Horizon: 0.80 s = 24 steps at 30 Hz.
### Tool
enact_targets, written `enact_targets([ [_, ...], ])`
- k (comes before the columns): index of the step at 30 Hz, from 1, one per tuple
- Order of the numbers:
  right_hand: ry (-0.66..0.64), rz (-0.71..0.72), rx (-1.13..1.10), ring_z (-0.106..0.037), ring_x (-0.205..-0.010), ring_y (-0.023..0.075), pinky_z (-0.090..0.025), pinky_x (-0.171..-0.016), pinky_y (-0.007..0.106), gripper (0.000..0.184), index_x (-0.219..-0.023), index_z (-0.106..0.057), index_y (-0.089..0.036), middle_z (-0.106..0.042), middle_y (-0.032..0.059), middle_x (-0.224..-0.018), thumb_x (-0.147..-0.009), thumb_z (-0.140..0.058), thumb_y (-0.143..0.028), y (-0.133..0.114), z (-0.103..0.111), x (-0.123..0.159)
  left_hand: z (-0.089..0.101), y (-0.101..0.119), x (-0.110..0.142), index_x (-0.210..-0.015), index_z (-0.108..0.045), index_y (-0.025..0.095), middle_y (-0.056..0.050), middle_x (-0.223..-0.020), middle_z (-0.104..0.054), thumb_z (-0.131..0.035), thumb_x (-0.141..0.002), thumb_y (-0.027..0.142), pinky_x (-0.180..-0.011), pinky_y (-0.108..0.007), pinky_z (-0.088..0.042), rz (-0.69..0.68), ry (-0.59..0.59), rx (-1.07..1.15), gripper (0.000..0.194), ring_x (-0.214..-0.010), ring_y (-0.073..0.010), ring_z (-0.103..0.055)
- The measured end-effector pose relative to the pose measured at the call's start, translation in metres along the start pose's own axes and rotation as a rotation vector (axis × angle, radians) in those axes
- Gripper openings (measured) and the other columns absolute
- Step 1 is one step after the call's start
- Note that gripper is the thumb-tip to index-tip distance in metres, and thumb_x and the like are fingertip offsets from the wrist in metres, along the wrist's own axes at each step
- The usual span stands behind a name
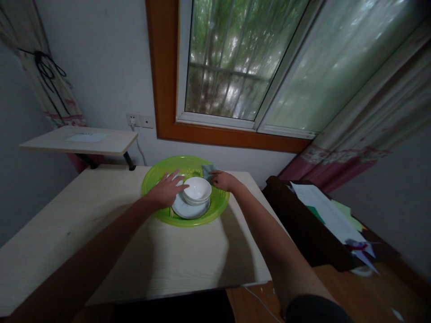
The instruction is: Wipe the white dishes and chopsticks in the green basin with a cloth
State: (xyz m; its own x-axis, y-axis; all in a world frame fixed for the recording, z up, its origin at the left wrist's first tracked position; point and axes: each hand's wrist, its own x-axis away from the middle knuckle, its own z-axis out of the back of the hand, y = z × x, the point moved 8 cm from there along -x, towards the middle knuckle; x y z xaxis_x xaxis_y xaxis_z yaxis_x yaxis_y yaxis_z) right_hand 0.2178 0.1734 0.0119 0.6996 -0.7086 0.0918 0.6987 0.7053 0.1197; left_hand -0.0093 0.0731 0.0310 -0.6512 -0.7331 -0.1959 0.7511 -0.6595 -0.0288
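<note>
A green plastic basin [151,177] sits at the far middle of a light wooden table [101,233]. Inside it a white bowl [198,188] rests on a white plate [188,211]. My left hand [166,190] lies over the basin's left side with fingers spread, its fingertips near the bowl and plate. My right hand [222,180] is at the basin's far right rim, fingers closed on a grey-blue cloth [208,170].
A small raised shelf [81,140] stands at the table's far left. A wall socket [134,119] and a window are behind. To the right a dark cabinet [303,224] carries papers [323,208]. A curtain hangs at right.
</note>
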Motion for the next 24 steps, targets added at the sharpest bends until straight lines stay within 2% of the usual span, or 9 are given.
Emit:
enact_targets([
  [3, -0.002, -0.001, 0.002, -0.058, -0.148, 0.0243, -0.044, -0.124, 0.035, 0.032, -0.095, -0.086, -0.017, -0.085, 0.0116, -0.114, -0.097, -0.054, -0.012, 0.0, 0.0, 0.0, -0.002, 0.027, -0.007, -0.146, -0.069, 0.027, -0.011, -0.159, -0.061, -0.061, -0.093, 0.013, -0.132, -0.071, -0.018, -0.192, -0.059, 0.012, 0.056, -0.167, -0.0383, -0.024],
  [5, 0.002, -0.004, 0.004, -0.059, -0.147, 0.0243, -0.045, -0.123, 0.035, 0.031, -0.093, -0.086, -0.018, -0.085, 0.0105, -0.112, -0.096, -0.056, -0.012, 0.0, 0.001, 0.0, -0.004, 0.038, -0.012, -0.136, -0.073, 0.024, -0.012, -0.144, -0.07, -0.064, -0.095, 0.016, -0.133, -0.069, -0.016, -0.248, -0.08, 0.013, 0.043, -0.164, -0.0359, -0.032],
  [7, 0.007, -0.008, 0.006, -0.06, -0.146, 0.0244, -0.045, -0.122, 0.035, 0.03, -0.093, -0.086, -0.019, -0.085, 0.0102, -0.112, -0.096, -0.056, -0.013, 0.0, 0.001, 0.0, -0.007, 0.044, -0.017, -0.126, -0.076, 0.02, -0.013, -0.133, -0.075, -0.066, -0.098, 0.019, -0.134, -0.067, -0.016, -0.266, -0.101, 0.0, 0.03, -0.156, -0.0329, -0.046],
  [11, 0.009, -0.015, 0.008, -0.061, -0.145, 0.0253, -0.046, -0.122, 0.035, 0.03, -0.093, -0.086, -0.017, -0.085, 0.0113, -0.111, -0.097, -0.056, -0.014, 0.002, -0.002, -0.001, -0.017, 0.039, -0.021, -0.109, -0.075, 0.019, -0.01, -0.117, -0.078, -0.066, -0.102, 0.023, -0.133, -0.064, -0.02, -0.227, -0.145, -0.052, 0.012, -0.123, -0.0267, -0.07],
  [14, 0.023, -0.021, -0.009, -0.061, -0.145, 0.0253, -0.046, -0.122, 0.035, 0.029, -0.091, -0.086, -0.018, -0.085, 0.011, -0.11, -0.097, -0.057, -0.014, 0.003, -0.003, -0.002, -0.018, 0.035, -0.021, -0.101, -0.075, 0.02, -0.007, -0.107, -0.078, -0.063, -0.104, 0.021, -0.132, -0.063, -0.021, -0.216, -0.141, -0.069, 0.012, -0.11, -0.0238, -0.073],
  [19, 0.039, -0.023, -0.031, -0.063, -0.142, 0.0257, -0.047, -0.121, 0.036, 0.03, -0.084, -0.084, -0.02, -0.086, 0.0103, -0.107, -0.096, -0.058, -0.012, 0.004, -0.002, -0.001, -0.012, 0.039, -0.02, -0.1, -0.075, 0.021, -0.005, -0.104, -0.079, -0.066, -0.101, 0.018, -0.131, -0.06, -0.023, -0.217, -0.095, -0.07, 0.01, -0.106, -0.0229, -0.073],
  [24, 0.043, -0.007, -0.04, -0.063, -0.142, 0.0267, -0.048, -0.12, 0.037, 0.029, -0.086, -0.084, -0.02, -0.086, 0.0094, -0.107, -0.095, -0.058, -0.013, 0.002, -0.001, 0.0, -0.01, 0.044, -0.019, -0.099, -0.075, 0.02, -0.006, -0.103, -0.079, -0.068, -0.101, 0.022, -0.13, -0.06, -0.026, -0.227, -0.104, -0.076, 0.008, -0.105, -0.0239, -0.072],
])
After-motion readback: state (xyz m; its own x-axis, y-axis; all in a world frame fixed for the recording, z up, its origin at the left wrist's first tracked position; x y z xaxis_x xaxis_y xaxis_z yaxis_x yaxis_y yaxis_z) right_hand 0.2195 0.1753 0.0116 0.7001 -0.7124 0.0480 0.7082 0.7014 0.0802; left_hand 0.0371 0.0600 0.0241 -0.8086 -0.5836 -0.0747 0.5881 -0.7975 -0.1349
